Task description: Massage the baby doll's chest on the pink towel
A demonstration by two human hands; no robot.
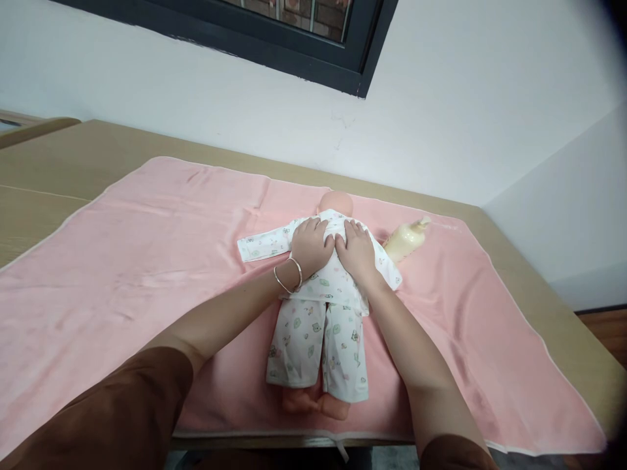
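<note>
A baby doll lies on the pink blanket with its bald head toward the wall and its bare feet toward me. It wears a white printed top and matching trousers. My left hand, with a silver bangle at the wrist, rests flat on the left side of the top. Beside it, my right hand lies flat on the right side, the two thumbs nearly meeting in the middle. Both hands have their fingers stretched out and hold nothing. The doll's face is not visible.
The pink blanket spreads over a wooden table, with folds at both sides. A pale yellow pump bottle lies on its side close to the doll's right-hand sleeve in view. Behind the table stand a white wall and a dark-framed window.
</note>
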